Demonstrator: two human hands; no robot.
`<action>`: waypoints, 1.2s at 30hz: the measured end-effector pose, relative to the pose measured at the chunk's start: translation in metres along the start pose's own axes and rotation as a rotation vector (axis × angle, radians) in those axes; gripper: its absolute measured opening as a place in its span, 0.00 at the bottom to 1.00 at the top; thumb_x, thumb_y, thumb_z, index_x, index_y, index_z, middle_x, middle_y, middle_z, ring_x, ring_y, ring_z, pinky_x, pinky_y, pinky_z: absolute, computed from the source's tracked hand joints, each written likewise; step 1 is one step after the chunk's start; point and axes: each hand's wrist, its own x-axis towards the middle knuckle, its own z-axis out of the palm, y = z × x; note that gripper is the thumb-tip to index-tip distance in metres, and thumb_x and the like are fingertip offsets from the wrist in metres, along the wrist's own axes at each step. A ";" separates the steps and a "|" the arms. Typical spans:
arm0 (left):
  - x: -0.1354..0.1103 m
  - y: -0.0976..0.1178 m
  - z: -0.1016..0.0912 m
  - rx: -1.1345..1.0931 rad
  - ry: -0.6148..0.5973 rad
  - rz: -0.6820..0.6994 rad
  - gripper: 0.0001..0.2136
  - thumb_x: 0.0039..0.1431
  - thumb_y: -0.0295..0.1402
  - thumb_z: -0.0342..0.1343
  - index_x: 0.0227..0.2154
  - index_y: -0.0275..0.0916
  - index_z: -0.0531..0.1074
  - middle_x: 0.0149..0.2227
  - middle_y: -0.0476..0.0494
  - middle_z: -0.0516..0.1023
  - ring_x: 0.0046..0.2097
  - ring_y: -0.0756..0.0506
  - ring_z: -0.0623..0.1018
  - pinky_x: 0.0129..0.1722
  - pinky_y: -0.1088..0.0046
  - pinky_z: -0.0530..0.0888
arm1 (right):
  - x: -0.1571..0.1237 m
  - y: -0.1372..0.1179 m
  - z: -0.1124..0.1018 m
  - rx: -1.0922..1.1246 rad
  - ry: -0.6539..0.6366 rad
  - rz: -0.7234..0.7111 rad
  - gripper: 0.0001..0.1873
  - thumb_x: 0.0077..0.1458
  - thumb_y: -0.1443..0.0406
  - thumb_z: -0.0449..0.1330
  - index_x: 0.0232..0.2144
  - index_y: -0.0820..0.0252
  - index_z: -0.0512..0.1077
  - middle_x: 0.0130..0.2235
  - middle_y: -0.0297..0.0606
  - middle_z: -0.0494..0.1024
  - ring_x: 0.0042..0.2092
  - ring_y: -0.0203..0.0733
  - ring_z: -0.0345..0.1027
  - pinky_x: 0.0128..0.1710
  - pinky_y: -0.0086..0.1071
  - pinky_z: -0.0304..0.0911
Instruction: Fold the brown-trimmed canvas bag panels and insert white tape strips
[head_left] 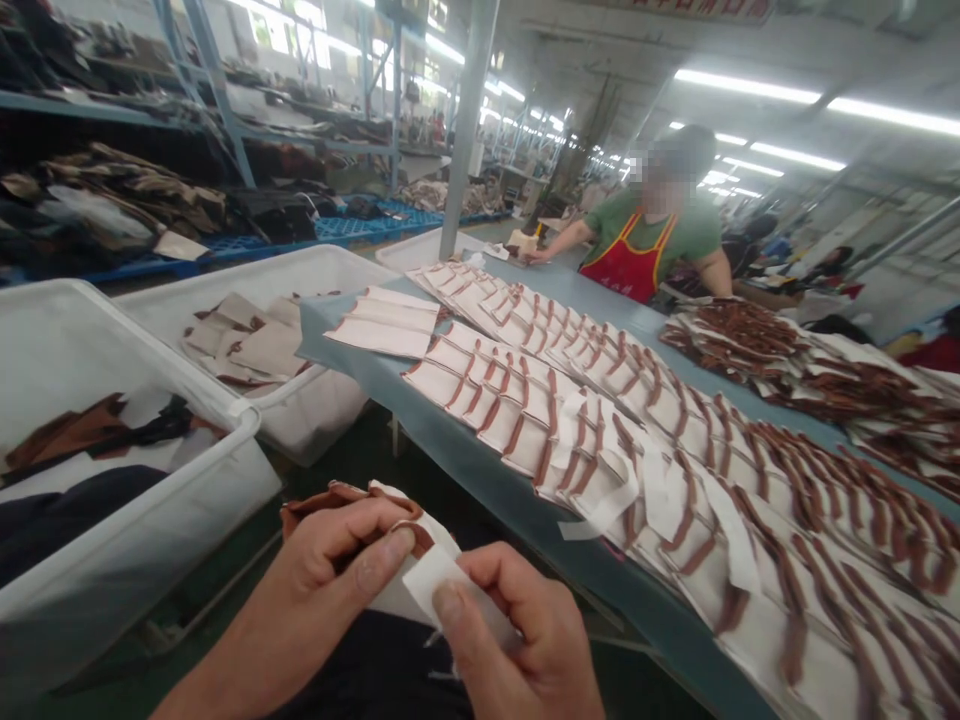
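- Closest in, at bottom centre, the left hand pinches a brown-edged white cloth piece, its thumb and fingers clamped together on the cloth.
- Just beside it at bottom right, the right hand grips a white patch between thumb and fingers, and the patch lies against the cloth piece. Both are held above a dark lap.
- At left, a white bin holds dark cloth and brown scraps.
- Behind it, a second white bin holds beige pieces.
- From centre to lower right, a blue-grey table carries overlapping rows of white pieces with brown strips. A separate white stack sits at the table's near left end.
- At upper right, a co-worker in a red apron stands across the table, one arm reaching over it.
- Further right lies a heap of brown-striped pieces.
- Along the upper left run shelves piled with cloth.
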 end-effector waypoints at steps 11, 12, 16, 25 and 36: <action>0.004 -0.020 0.016 -0.253 0.051 -0.224 0.18 0.61 0.53 0.65 0.35 0.42 0.88 0.31 0.45 0.85 0.32 0.45 0.76 0.29 0.77 0.72 | 0.014 0.005 -0.005 -0.139 0.028 -0.028 0.18 0.66 0.51 0.62 0.29 0.55 0.77 0.22 0.31 0.73 0.24 0.37 0.62 0.22 0.29 0.49; 0.004 -0.022 0.016 -0.257 0.074 -0.230 0.18 0.60 0.52 0.66 0.35 0.42 0.88 0.32 0.45 0.86 0.33 0.45 0.77 0.30 0.77 0.72 | 0.014 0.006 -0.004 -0.141 0.030 -0.048 0.18 0.66 0.51 0.62 0.29 0.56 0.77 0.22 0.31 0.73 0.24 0.36 0.62 0.21 0.30 0.49; 0.005 -0.023 0.014 -0.263 0.057 -0.243 0.18 0.61 0.52 0.65 0.30 0.41 0.86 0.29 0.46 0.84 0.32 0.45 0.76 0.30 0.76 0.72 | 0.016 0.005 0.001 -0.175 0.045 -0.098 0.18 0.67 0.53 0.62 0.28 0.56 0.75 0.21 0.31 0.73 0.22 0.35 0.62 0.22 0.30 0.50; 0.008 -0.015 0.013 -0.107 0.048 -0.180 0.22 0.64 0.51 0.58 0.23 0.40 0.80 0.25 0.46 0.79 0.29 0.45 0.72 0.27 0.73 0.69 | 0.024 0.002 0.003 -0.208 -0.013 -0.059 0.18 0.66 0.52 0.61 0.28 0.55 0.73 0.21 0.29 0.73 0.23 0.36 0.63 0.22 0.30 0.51; 0.008 -0.016 0.013 -0.163 0.009 -0.167 0.23 0.66 0.49 0.57 0.20 0.39 0.74 0.23 0.49 0.72 0.26 0.47 0.66 0.25 0.74 0.64 | 0.027 -0.005 0.007 -0.178 -0.044 -0.075 0.16 0.65 0.55 0.60 0.27 0.55 0.72 0.21 0.30 0.73 0.22 0.35 0.64 0.22 0.29 0.51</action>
